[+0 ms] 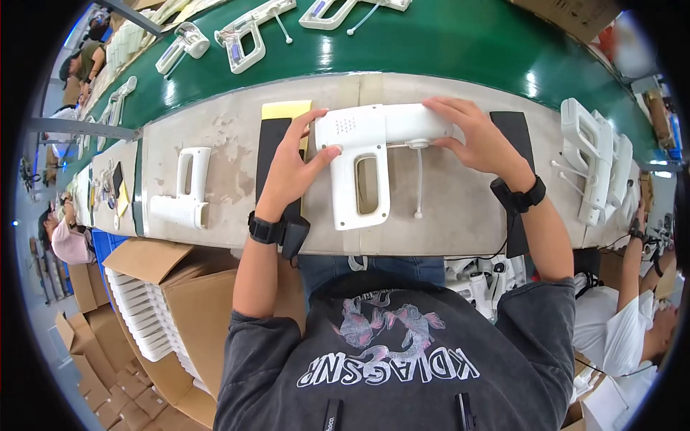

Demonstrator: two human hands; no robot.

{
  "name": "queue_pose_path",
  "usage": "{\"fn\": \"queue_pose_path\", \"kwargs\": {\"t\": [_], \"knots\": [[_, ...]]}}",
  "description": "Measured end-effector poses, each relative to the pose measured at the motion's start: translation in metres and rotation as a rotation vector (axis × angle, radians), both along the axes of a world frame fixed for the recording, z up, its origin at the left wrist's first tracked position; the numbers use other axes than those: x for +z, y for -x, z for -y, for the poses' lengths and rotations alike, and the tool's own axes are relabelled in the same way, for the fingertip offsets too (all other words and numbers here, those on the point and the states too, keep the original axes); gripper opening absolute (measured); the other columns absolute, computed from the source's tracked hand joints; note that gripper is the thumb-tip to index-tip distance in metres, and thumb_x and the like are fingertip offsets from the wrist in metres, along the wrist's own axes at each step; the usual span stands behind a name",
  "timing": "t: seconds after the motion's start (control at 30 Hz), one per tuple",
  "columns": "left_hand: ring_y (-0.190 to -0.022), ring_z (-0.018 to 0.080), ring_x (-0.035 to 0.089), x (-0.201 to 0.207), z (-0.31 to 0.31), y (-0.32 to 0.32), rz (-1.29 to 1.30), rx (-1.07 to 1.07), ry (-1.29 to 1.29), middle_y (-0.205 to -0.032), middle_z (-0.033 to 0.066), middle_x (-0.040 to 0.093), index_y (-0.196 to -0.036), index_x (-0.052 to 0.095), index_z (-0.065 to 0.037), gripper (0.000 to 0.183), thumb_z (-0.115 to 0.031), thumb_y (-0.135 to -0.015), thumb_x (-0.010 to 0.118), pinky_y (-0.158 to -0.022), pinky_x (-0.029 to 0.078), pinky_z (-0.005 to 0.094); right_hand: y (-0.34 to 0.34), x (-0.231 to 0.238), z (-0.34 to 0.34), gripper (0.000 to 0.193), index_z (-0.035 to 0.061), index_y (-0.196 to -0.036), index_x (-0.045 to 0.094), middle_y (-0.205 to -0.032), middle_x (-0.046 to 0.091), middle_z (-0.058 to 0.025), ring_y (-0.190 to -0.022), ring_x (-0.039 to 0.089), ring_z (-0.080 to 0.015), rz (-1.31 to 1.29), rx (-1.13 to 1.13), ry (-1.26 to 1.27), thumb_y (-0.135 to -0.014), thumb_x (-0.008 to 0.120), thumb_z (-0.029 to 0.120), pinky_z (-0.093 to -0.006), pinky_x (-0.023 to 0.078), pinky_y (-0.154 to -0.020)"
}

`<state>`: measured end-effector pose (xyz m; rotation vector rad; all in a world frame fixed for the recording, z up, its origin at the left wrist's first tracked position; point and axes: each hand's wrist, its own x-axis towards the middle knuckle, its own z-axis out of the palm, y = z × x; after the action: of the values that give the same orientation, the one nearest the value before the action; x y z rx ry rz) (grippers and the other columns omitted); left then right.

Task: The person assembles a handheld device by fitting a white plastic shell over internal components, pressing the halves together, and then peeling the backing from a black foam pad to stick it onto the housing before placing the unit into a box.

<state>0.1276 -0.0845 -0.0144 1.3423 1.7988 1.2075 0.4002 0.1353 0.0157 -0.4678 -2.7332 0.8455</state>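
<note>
Over the worktable I hold a white pistol-shaped plastic device [359,194] with a looped handle, small round holes on its rear end and a thin white stem with a ball tip hanging beneath its barrel. My left hand [291,169] grips the rear end, thumb on the near side and fingers over the back. At the barrel's front, my right hand [481,140] pinches from above and below. A black pad [269,151] lies under the left hand, beside a yellow sheet [287,110]. Another black pad [514,129] sits by the right wrist.
A white handle shell [183,194] lies at left on the table [237,165]. Several similar devices [593,165] stack at right. More half-open ones [244,43] rest on the green conveyor belt [431,43]. A cardboard box [201,302] with white trays stands below left. Other people work on both sides.
</note>
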Motion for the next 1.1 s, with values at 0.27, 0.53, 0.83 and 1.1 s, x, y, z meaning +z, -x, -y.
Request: {"fn": "queue_pose_path", "kwargs": {"t": [0.27, 0.53, 0.83, 1.1], "knots": [[-0.126, 0.025, 0.056, 0.005, 0.002, -0.009, 0.027, 0.032, 0.076, -0.139, 0.011, 0.058, -0.144, 0.049, -0.01, 0.061, -0.024, -0.091, 0.076, -0.11, 0.042, 0.0407, -0.002, 0.001, 0.0, 0.072, 0.013, -0.146, 0.054, -0.144, 0.056, -0.0109, -0.129, 0.051, -0.0353, 0.014, -0.002, -0.086, -0.079, 0.078, 0.003, -0.0433, 0.043, -0.111], [-0.128, 0.0254, 0.055, 0.005, 0.003, -0.009, -0.053, -0.007, 0.007, -0.143, 0.0104, 0.056, -0.147, 0.044, -0.012, 0.063, -0.023, -0.093, 0.074, -0.112, 0.039, 0.0389, -0.009, 0.0, 0.0, 0.073, 0.0118, -0.145, 0.054, -0.144, 0.056, -0.0104, -0.129, 0.052, -0.0346, -0.035, -0.02, -0.035, -0.077, 0.078, 0.0, -0.0428, 0.042, -0.111], [-0.134, 0.0314, 0.05, 0.002, -0.003, -0.011, -0.139, 0.01, 0.102, -0.146, 0.0183, 0.051, -0.145, 0.042, -0.004, 0.062, -0.018, -0.093, 0.073, -0.11, 0.042, 0.0408, 0.003, -0.015, -0.003, 0.073, 0.0105, -0.147, 0.05, -0.147, 0.053, -0.0114, -0.131, 0.05, -0.0352, 0.019, 0.026, -0.13, -0.08, 0.076, 0.001, -0.0428, 0.041, -0.112], [-0.118, 0.0381, 0.062, 0.015, -0.018, 0.0, -0.151, -0.061, 0.283, -0.13, 0.0246, 0.061, -0.143, 0.042, 0.0, 0.068, -0.023, -0.089, 0.077, -0.099, 0.05, 0.0446, 0.003, -0.013, -0.028, 0.055, 0.0088, -0.142, 0.055, -0.138, 0.058, -0.0111, -0.124, 0.055, -0.0301, 0.073, 0.096, 0.114, -0.092, 0.075, 0.021, -0.0393, 0.042, -0.109]]}}
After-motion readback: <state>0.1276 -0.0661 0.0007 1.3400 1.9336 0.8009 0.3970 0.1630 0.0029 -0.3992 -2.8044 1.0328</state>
